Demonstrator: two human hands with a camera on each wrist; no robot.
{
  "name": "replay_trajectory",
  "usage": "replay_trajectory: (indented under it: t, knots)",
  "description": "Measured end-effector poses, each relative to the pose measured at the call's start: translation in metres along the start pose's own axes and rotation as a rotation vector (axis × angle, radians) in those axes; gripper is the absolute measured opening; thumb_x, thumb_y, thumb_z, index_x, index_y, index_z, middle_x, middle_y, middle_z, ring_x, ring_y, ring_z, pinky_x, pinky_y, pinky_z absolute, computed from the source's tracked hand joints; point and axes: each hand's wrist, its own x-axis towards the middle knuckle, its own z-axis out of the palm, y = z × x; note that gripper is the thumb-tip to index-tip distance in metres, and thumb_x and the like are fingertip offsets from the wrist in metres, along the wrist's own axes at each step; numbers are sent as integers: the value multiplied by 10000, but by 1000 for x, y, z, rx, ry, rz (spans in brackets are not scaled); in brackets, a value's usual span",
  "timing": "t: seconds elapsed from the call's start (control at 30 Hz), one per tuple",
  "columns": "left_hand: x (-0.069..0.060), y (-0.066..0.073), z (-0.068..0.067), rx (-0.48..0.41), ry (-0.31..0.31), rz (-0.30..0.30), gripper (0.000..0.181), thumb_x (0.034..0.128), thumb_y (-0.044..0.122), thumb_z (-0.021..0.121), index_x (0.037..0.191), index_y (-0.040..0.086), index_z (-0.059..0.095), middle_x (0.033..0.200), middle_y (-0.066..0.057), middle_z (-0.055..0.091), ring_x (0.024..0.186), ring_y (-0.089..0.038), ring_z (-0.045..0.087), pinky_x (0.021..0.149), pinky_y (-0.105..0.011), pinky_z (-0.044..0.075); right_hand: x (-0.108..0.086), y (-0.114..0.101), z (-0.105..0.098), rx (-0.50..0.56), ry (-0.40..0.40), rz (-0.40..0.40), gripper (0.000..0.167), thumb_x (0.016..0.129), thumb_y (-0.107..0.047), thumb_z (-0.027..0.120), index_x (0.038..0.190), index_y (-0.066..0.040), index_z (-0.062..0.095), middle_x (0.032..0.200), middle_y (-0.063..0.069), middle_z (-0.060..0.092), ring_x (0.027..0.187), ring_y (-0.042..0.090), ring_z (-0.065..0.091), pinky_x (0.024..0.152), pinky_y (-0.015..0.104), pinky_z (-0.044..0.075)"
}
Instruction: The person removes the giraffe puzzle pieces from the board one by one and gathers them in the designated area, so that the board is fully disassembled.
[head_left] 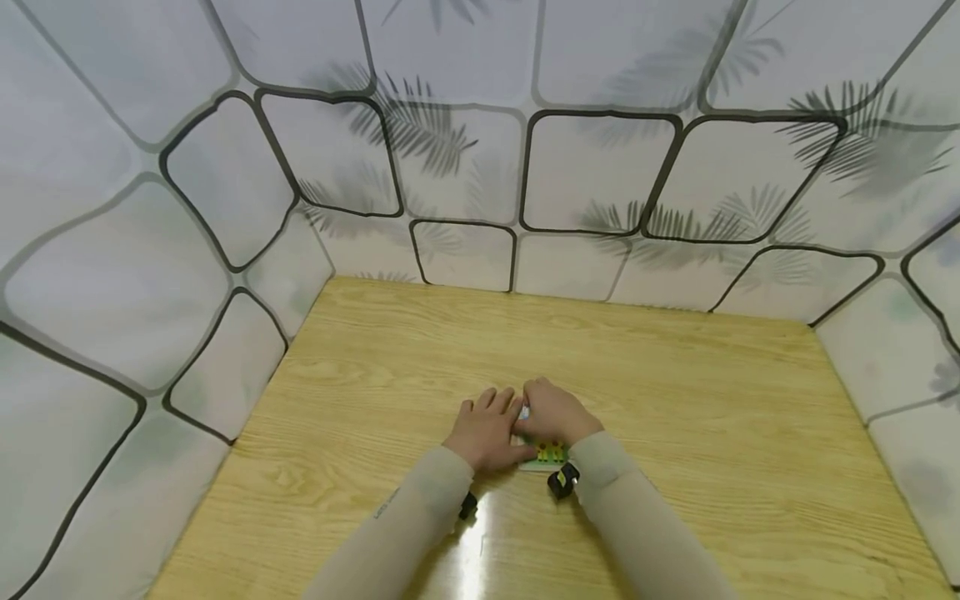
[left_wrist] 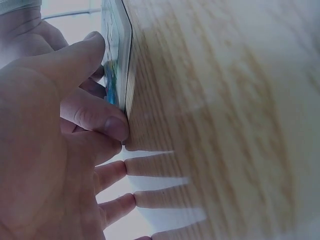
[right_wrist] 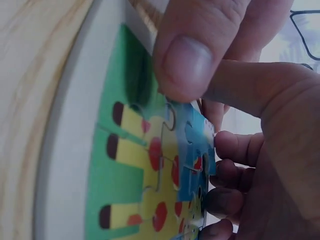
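Observation:
A small jigsaw puzzle (right_wrist: 155,170) in a pale-rimmed board lies flat on the table; its picture has yellow legs with red spots, green below and blue above. My left hand (head_left: 487,433) rests at its left side, fingers spread, touching the tabletop, while its thumb (right_wrist: 187,65) reaches over the puzzle's face. My right hand (head_left: 558,412) arches over the puzzle from the right. Its fingers (right_wrist: 227,200) curl at the far edge, and its thumb lies near the left edge, partly hidden behind the left thumb. Both hands cover much of the board.
The wood-grain table (head_left: 360,358) spreads around the hands. Patterned cloth walls (head_left: 465,183) rise behind it and at both sides. A small black device (head_left: 562,481) is strapped at the right wrist, and another shows at the left wrist.

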Motion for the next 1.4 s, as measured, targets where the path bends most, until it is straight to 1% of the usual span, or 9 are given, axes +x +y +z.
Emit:
replay_trajectory:
  t: [0.2, 0.33, 0.43, 0.6, 0.77, 0.9, 1.13, 1.23, 1.4]
  knots:
    - [-1, 1, -1, 5, -6, -1, 874, 928, 711, 505, 1600, 187, 315, 1644, -39, 289, 1493, -299, 273, 1135, -550, 295, -1, 5, -2, 74, -8, -7, 337, 865, -369, 766, 912, -98, 572, 911, 30, 556, 750, 185, 532, 653, 358, 462]
    - [-1, 1, 1, 24, -18, 0, 871, 931, 718, 489, 1606, 202, 299, 1652, -39, 269, 1499, -303, 261, 1140, -554, 291, -5, 12, -5, 141, 0, -53, 165, 902, -185, 728, 881, -102, 586, 844, 16, 566, 716, 170, 534, 657, 338, 452]
    - [-1, 1, 2, 27, -28, -2, 860, 942, 710, 478, 1611, 205, 283, 1659, -37, 252, 1505, -303, 247, 1145, -560, 283, -7, 19, -7, 197, 13, -86, 101, 903, -76, 700, 944, -106, 613, 858, 7, 577, 743, 163, 539, 694, 340, 458]
    - [0, 0, 2, 40, -22, -1, 814, 966, 670, 477, 1606, 200, 298, 1655, -32, 262, 1501, -295, 256, 1136, -560, 295, -11, 30, -4, 296, 41, -75, 157, 928, -114, 706, 1078, -115, 662, 892, -6, 604, 798, 160, 554, 732, 356, 481]
    - [0, 0, 2, 46, -17, -1, 800, 965, 653, 500, 1599, 198, 321, 1650, -33, 276, 1495, -290, 271, 1123, -558, 312, -13, 39, -1, 394, 74, -35, 122, 960, -144, 683, 1079, -138, 710, 907, -22, 641, 834, 145, 576, 764, 342, 491]
    - [2, 0, 3, 41, -22, -5, 800, 966, 655, 492, 1601, 201, 316, 1655, -30, 264, 1499, -290, 261, 1128, -560, 306, -13, 42, -2, 443, 90, -47, 122, 962, -141, 685, 1077, -116, 715, 888, -3, 644, 813, 161, 572, 744, 342, 484]
    - [4, 0, 2, 39, -9, -19, 699, 1011, 601, 448, 1585, 213, 358, 1645, -19, 291, 1492, -284, 277, 1117, -565, 321, -14, 42, -3, 432, 98, -57, 95, 960, -146, 690, 1041, -123, 733, 896, -18, 656, 818, 147, 577, 750, 337, 488]
    - [6, 2, 3, 47, 24, -34, 612, 1043, 547, 422, 1563, 224, 408, 1625, -8, 335, 1467, -275, 322, 1084, -565, 361, -15, 41, -2, 432, 103, -49, 91, 956, -142, 693, 1033, -142, 740, 940, -25, 671, 849, 146, 589, 782, 361, 499]
    - [10, 3, 5, 56, 74, -53, 560, 1035, 516, 477, 1518, 233, 486, 1587, 0, 401, 1421, -272, 387, 1033, -563, 410, -16, 41, -2, 442, 106, -44, 98, 951, -116, 697, 1034, -152, 737, 967, -19, 684, 874, 150, 609, 802, 373, 511]
